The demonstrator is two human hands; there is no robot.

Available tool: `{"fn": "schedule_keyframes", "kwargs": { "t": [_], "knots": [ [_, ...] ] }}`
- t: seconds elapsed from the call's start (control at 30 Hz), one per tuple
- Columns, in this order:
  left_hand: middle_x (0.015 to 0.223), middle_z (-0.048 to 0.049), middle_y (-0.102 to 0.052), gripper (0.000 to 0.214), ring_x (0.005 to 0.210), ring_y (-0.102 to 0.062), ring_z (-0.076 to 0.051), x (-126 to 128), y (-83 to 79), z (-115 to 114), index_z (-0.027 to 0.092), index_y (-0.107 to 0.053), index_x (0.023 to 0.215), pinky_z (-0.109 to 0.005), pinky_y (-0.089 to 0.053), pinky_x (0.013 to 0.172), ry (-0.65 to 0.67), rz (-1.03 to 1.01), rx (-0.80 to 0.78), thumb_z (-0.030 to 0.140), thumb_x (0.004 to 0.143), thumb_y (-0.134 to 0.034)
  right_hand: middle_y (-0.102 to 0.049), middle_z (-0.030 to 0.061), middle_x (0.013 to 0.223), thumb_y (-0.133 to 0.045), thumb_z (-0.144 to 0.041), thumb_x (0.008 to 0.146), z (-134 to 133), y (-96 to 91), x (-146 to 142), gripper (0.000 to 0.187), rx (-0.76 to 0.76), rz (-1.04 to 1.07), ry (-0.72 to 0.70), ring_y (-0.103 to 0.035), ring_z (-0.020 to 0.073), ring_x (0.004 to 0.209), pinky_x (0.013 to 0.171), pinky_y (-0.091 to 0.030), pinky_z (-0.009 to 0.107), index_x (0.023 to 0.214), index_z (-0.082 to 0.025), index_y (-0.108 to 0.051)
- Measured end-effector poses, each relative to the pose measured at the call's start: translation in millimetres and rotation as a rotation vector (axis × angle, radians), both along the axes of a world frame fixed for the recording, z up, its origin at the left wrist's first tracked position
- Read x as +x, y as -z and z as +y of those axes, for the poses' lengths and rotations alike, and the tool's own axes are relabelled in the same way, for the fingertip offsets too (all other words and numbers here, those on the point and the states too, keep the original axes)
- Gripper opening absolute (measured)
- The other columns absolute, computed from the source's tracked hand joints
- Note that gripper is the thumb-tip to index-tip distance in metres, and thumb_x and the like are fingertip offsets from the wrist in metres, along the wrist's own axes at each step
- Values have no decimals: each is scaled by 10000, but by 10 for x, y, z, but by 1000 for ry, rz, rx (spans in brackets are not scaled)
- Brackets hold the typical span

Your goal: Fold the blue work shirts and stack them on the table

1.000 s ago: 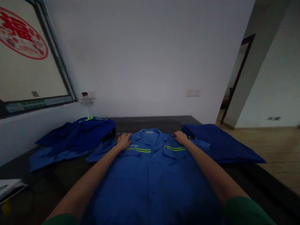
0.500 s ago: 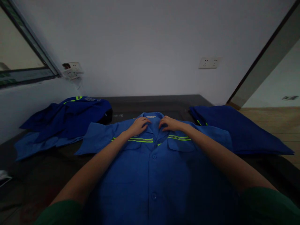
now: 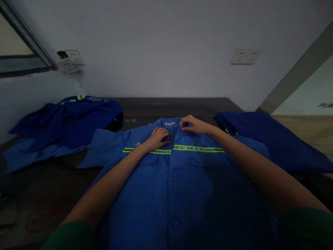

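Observation:
A blue button-front work shirt [image 3: 156,187] with yellow-green reflective stripes lies spread front side up, its collar pointing away from me. My left hand [image 3: 158,139] is at the left front edge below the collar, with fingers curled and thumb close to them on the cloth. At the right side of the collar, my right hand [image 3: 191,124] pinches the collar flap between thumb and fingers. Between the hands, a small white label [image 3: 169,124] shows inside the neck. The shirt's lower end is dark and runs out of view.
Crumpled darker blue clothing [image 3: 75,121] lies on the left, over lighter blue cloth [image 3: 20,152]. A folded dark blue garment [image 3: 267,139] rests on the right. The dark table [image 3: 161,104] meets a white wall with sockets [image 3: 244,56] and an adapter [image 3: 69,65].
My right hand has moved up and slightly right with the collar flap, and the right chest stripe now shows in full. My left hand has shifted slightly right. The view has shifted a little.

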State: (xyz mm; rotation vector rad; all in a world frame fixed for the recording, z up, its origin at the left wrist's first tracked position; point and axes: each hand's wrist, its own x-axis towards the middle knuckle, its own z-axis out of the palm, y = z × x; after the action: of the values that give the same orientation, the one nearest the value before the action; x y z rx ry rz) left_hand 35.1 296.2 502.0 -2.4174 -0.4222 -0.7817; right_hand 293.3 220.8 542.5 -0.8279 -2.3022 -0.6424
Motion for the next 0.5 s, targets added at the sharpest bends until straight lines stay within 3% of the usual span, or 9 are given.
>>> {"fn": "schedule_keyframes", "kwargs": {
  "t": [0.17,0.3,0.37,0.5],
  "knots": [
    [1092,-49,-624,123,1137,-511,-235,42,44,-46,208,-614,947,-465,-304,1064,-49,-46,-25,247,830,-622,-638,81,1009,-591,-241,859,234,194,-208,147,-18,27,178,-522,224,985,930,-400,406,978,-161,-622],
    [1142,-59,-612,240,1157,-500,-246,35,66,6,218,-613,1045,-451,-347,1047,-19,-83,-28,291,819,-647,-620,93,1109,-626,-200,828,239,414,-380,171,94,24,348,-482,290,1119,982,-352,539,998,-201,-642],
    [1177,-71,-599,291,1162,-499,-250,35,58,54,216,-605,1101,-444,-376,1034,15,-96,-22,307,826,-639,-608,86,1152,-633,-223,833,166,479,-465,206,178,18,313,-465,290,1166,1020,-328,551,1039,-218,-643],
    [1319,-120,-525,319,1279,-431,-264,45,58,164,196,-578,1181,-472,-348,1082,46,-196,7,261,869,-560,-574,122,1250,-628,-295,852,91,636,-642,365,229,45,207,-483,270,1190,1018,-392,465,1199,-190,-593]
  ]
}}
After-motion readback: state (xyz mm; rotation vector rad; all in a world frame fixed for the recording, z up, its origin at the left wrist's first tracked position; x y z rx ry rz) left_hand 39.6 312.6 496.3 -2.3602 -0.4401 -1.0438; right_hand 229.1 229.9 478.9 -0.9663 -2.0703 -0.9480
